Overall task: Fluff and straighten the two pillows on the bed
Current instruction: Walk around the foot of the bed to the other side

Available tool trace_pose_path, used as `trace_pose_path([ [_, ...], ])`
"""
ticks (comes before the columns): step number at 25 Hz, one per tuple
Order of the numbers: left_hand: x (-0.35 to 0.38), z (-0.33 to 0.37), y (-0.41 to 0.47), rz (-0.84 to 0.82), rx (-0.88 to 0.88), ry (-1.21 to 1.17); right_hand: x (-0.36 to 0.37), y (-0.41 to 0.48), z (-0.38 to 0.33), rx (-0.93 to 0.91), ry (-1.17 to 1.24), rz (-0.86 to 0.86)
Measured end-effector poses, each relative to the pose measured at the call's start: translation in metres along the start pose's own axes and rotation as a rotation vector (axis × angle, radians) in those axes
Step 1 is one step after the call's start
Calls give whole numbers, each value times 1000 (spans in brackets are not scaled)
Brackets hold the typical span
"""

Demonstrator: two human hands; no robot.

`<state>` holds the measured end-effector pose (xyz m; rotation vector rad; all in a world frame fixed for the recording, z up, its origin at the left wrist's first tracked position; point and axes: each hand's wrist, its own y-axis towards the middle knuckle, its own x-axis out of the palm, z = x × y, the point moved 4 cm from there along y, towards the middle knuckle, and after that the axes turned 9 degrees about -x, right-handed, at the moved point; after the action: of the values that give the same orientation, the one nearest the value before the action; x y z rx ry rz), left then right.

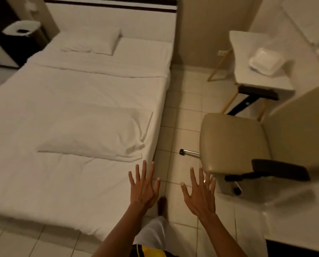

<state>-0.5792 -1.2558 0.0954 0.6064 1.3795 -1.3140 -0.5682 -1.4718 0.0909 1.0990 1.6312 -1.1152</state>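
Observation:
A white bed [44, 101] fills the left half of the view. One white pillow [92, 42] lies flat at the head end, left of centre, near the headboard. A second white pillow [103, 132] lies crumpled and askew near the foot, close to the bed's right edge. My left hand [144, 186] hovers open with spread fingers over the bed's near right corner, just below that pillow and not touching it. My right hand [201, 191] is open too, fingers spread, above the tiled floor beside the bed. Both hands hold nothing.
A beige swivel chair [234, 145] stands right of the bed, close to my right hand. Behind it a small white table [247, 52] carries a white foam box [266, 62]. A tiled aisle [181, 115] runs between bed and chair. A dark cabinet [5, 43] stands at far left.

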Motion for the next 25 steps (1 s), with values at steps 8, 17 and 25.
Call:
trace_pose_path([
  [8, -35, -18, 123, 66, -252, -94, -28, 188, -27, -151, -51, -87],
  [17, -79, -50, 240, 182, -592, -274, -54, 393, -108, -469, -88, -190],
  [25, -114, -47, 318, 193, -983, -446, -46, 536, -190, -865, -224, -367],
])
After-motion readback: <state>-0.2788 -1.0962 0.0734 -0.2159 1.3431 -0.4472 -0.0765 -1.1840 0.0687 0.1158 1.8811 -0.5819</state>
